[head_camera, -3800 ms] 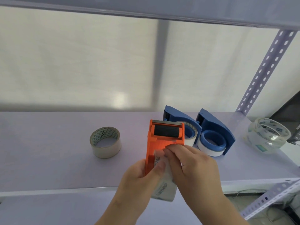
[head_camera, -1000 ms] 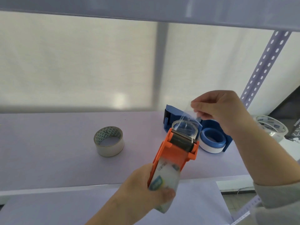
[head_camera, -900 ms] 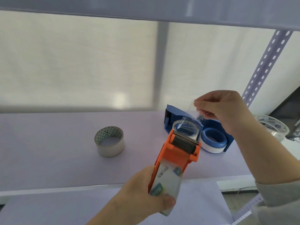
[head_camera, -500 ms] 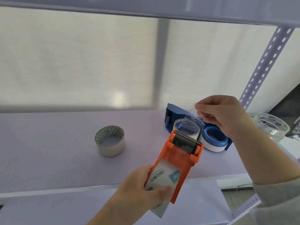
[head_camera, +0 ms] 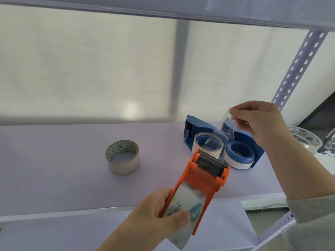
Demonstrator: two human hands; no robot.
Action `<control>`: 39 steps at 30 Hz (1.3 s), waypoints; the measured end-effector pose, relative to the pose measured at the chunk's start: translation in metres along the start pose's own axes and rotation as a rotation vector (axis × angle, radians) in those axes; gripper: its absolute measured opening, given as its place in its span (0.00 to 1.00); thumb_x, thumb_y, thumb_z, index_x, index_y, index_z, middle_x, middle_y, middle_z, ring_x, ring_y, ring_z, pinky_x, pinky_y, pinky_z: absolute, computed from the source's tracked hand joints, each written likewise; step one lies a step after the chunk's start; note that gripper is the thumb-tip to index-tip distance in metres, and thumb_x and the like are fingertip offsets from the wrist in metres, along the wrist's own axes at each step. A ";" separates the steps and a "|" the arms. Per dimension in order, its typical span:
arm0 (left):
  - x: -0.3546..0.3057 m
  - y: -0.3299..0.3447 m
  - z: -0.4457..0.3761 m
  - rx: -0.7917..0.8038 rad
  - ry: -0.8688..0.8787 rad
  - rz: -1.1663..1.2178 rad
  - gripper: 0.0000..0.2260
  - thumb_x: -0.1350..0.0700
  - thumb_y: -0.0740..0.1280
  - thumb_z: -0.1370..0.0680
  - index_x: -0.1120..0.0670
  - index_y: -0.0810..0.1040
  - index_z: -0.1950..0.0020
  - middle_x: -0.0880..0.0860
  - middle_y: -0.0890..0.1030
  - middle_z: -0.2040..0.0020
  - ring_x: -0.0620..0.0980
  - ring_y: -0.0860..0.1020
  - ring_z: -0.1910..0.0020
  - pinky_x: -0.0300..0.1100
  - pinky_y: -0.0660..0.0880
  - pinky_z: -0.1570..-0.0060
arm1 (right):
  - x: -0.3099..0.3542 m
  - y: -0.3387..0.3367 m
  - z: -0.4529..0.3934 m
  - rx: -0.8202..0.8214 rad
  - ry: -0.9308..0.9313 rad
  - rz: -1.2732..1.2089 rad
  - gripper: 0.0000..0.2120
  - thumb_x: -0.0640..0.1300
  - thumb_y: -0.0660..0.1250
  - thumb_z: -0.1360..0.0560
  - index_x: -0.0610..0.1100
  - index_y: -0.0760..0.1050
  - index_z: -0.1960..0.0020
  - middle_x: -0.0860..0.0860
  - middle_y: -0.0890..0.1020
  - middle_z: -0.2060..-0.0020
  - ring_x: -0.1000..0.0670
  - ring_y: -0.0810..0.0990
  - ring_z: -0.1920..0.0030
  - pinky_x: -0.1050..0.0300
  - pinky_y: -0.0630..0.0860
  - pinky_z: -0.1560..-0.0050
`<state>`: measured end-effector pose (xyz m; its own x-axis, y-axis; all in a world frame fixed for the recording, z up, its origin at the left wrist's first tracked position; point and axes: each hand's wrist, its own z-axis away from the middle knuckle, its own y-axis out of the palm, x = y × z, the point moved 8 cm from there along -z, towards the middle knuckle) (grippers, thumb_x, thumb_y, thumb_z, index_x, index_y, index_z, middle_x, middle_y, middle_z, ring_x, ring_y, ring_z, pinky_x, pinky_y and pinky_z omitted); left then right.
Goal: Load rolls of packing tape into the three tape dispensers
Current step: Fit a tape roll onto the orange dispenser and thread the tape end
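The left hand (head_camera: 159,212) grips the orange dispenser (head_camera: 204,180) with its tape roll (head_camera: 183,211) above the shelf's (head_camera: 54,169) front edge. The right hand (head_camera: 262,122) pinches the clear tape end (head_camera: 224,127), raised above the blade.

Orange dispenser (head_camera: 204,178), two blue dispensers (head_camera: 253,147), lilac shelf (head_camera: 54,160).

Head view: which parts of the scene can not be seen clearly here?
- Orange dispenser: its tape roll is partly under the left hand.
- Clear tape strip pinched by the right hand: see-through, edges faint.
- Rear blue dispenser: partly behind the right hand.
- Clear roll at right: half hidden by the right arm.
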<state>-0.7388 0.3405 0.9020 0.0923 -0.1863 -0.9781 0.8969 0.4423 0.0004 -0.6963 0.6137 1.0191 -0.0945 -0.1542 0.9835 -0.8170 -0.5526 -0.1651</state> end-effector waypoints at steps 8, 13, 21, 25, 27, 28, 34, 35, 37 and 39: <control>-0.016 -0.009 0.010 0.027 0.134 0.282 0.28 0.51 0.79 0.39 0.59 0.78 0.43 0.63 0.83 0.47 0.62 0.81 0.46 0.48 0.79 0.50 | -0.047 0.013 0.008 0.108 0.173 -0.098 0.09 0.30 0.65 0.26 0.42 0.79 0.60 0.45 0.78 0.70 0.49 0.74 0.73 0.61 0.76 0.72; -0.042 -0.014 0.017 0.078 0.254 0.537 0.32 0.53 0.81 0.40 0.64 0.76 0.40 0.65 0.82 0.48 0.59 0.82 0.51 0.44 0.80 0.57 | -0.076 0.049 0.046 0.322 0.361 -0.498 0.14 0.27 0.66 0.39 0.40 0.76 0.57 0.43 0.74 0.62 0.46 0.72 0.66 0.58 0.73 0.68; -0.064 -0.007 0.016 0.246 0.400 0.801 0.14 0.63 0.64 0.23 0.67 0.73 0.39 0.60 0.84 0.51 0.54 0.82 0.51 0.43 0.79 0.51 | -0.077 0.098 0.121 0.590 0.552 -0.771 0.15 0.36 0.62 0.29 0.40 0.79 0.44 0.39 0.81 0.48 0.40 0.79 0.51 0.42 0.77 0.49; -0.056 -0.013 0.008 0.148 0.363 0.837 0.13 0.58 0.72 0.28 0.64 0.78 0.47 0.58 0.83 0.57 0.53 0.82 0.57 0.43 0.78 0.53 | -0.071 0.105 0.138 0.647 0.529 -0.781 0.16 0.44 0.59 0.22 0.41 0.79 0.40 0.43 0.83 0.48 0.43 0.81 0.49 0.44 0.77 0.47; -0.051 -0.015 0.006 0.094 0.357 0.813 0.14 0.55 0.75 0.31 0.62 0.80 0.51 0.56 0.83 0.60 0.51 0.81 0.61 0.43 0.77 0.56 | -0.071 0.106 0.143 0.648 0.487 -0.727 0.18 0.49 0.55 0.20 0.43 0.79 0.41 0.46 0.85 0.50 0.46 0.82 0.50 0.46 0.76 0.47; -0.051 -0.014 0.006 0.104 0.368 0.821 0.13 0.56 0.74 0.31 0.61 0.80 0.51 0.55 0.83 0.60 0.51 0.81 0.61 0.43 0.77 0.56 | -0.069 0.106 0.144 0.640 0.457 -0.721 0.20 0.51 0.54 0.19 0.43 0.79 0.40 0.46 0.84 0.48 0.46 0.82 0.47 0.46 0.76 0.44; -0.040 -0.023 -0.003 -0.013 0.320 0.929 0.15 0.55 0.77 0.36 0.59 0.81 0.52 0.54 0.83 0.63 0.50 0.81 0.65 0.42 0.79 0.57 | -0.083 0.108 0.151 0.498 0.307 -0.772 0.27 0.65 0.60 0.27 0.51 0.74 0.33 0.49 0.77 0.34 0.49 0.72 0.31 0.48 0.69 0.34; -0.038 -0.024 -0.005 -0.029 0.311 0.948 0.15 0.56 0.76 0.36 0.59 0.81 0.52 0.54 0.83 0.63 0.49 0.81 0.65 0.42 0.79 0.57 | -0.079 0.111 0.149 0.505 0.262 -0.704 0.26 0.64 0.61 0.27 0.51 0.75 0.34 0.50 0.78 0.34 0.50 0.73 0.32 0.52 0.72 0.37; -0.031 -0.028 -0.011 -0.090 0.281 0.979 0.15 0.56 0.76 0.37 0.59 0.82 0.52 0.54 0.82 0.63 0.49 0.81 0.66 0.42 0.80 0.58 | -0.075 0.113 0.144 0.535 0.191 -0.496 0.20 0.54 0.56 0.21 0.46 0.74 0.35 0.48 0.76 0.33 0.50 0.72 0.31 0.54 0.74 0.38; -0.023 -0.031 -0.017 -0.144 0.232 1.021 0.13 0.57 0.72 0.35 0.59 0.81 0.51 0.55 0.82 0.63 0.49 0.81 0.67 0.42 0.80 0.59 | -0.070 0.110 0.141 0.533 0.076 -0.355 0.18 0.46 0.52 0.18 0.43 0.68 0.30 0.46 0.72 0.29 0.48 0.68 0.29 0.51 0.67 0.32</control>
<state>-0.7758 0.3462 0.9214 0.6755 0.4982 -0.5436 0.3793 0.3974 0.8356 -0.6991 0.4479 0.9217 0.0735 0.1600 0.9844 -0.4130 -0.8935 0.1761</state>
